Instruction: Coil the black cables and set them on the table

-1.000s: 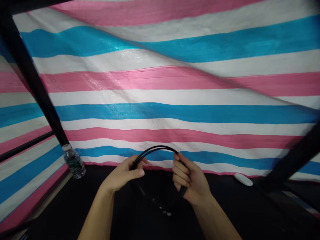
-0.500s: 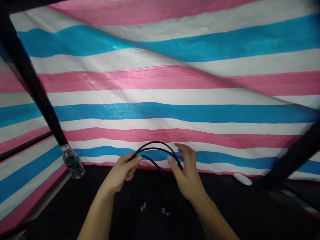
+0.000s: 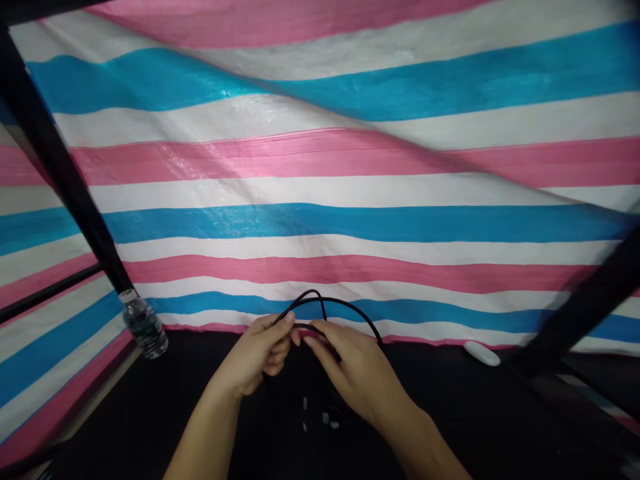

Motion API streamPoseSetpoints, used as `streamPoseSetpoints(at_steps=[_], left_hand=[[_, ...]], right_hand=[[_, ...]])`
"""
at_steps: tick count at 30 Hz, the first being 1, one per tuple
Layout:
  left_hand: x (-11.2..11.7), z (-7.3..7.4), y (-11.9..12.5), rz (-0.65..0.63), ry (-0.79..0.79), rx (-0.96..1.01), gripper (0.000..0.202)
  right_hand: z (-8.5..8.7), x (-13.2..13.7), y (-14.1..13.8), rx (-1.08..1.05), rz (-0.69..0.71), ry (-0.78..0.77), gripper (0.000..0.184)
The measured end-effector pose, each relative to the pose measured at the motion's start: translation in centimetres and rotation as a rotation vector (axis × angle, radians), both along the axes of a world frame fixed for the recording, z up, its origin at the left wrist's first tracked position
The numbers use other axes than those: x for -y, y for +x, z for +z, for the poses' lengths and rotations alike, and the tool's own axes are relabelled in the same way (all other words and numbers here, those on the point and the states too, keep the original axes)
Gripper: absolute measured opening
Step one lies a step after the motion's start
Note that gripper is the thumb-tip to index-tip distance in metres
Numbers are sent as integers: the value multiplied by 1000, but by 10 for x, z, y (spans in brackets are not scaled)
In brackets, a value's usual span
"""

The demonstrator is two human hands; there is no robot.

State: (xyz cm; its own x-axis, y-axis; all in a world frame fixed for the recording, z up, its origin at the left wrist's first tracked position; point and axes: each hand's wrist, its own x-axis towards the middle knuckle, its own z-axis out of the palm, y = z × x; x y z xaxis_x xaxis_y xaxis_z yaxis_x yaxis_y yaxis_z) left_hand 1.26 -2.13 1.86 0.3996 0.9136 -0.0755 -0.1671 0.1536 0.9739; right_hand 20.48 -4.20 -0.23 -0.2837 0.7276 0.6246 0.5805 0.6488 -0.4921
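Observation:
A thin black cable is looped between my two hands, its arcs rising in front of the striped sheet. My left hand pinches the gathered strands between thumb and fingers. Close beside it, my right hand has its thumb and fingers closed around a strand of the same cable, fingertips almost touching the left hand's. Below the hands, small pale pieces that look like connector ends show against the dark surface. The lower part of the cable is lost against the black.
A clear plastic water bottle stands at the left by a black frame post. A white rounded object lies on the black table at the right. The pink, blue and white striped sheet hangs behind, with another dark post at right.
My right hand has moved left, from the loop's right side to beside my left hand, and closed on a strand. The cable's arcs have shifted and now cross.

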Motion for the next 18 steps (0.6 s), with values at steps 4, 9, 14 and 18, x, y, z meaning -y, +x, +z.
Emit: streamPoseSetpoints(at_steps=[4, 9, 14, 18], left_hand=[[-6, -3, -3, 115, -4, 15, 49], [-15, -6, -18, 217, 40, 24, 46], [-21, -9, -26, 240, 20, 12, 45], [-23, -13, -23, 252, 13, 7, 45]], right_hand=[[1, -3, 9, -293, 106, -152, 16], [-4, -8, 25, -757, -15, -62, 15], [-12, -30, 37, -1121, -129, 121, 21], [-8, -41, 43, -1149, -60, 61, 39]])
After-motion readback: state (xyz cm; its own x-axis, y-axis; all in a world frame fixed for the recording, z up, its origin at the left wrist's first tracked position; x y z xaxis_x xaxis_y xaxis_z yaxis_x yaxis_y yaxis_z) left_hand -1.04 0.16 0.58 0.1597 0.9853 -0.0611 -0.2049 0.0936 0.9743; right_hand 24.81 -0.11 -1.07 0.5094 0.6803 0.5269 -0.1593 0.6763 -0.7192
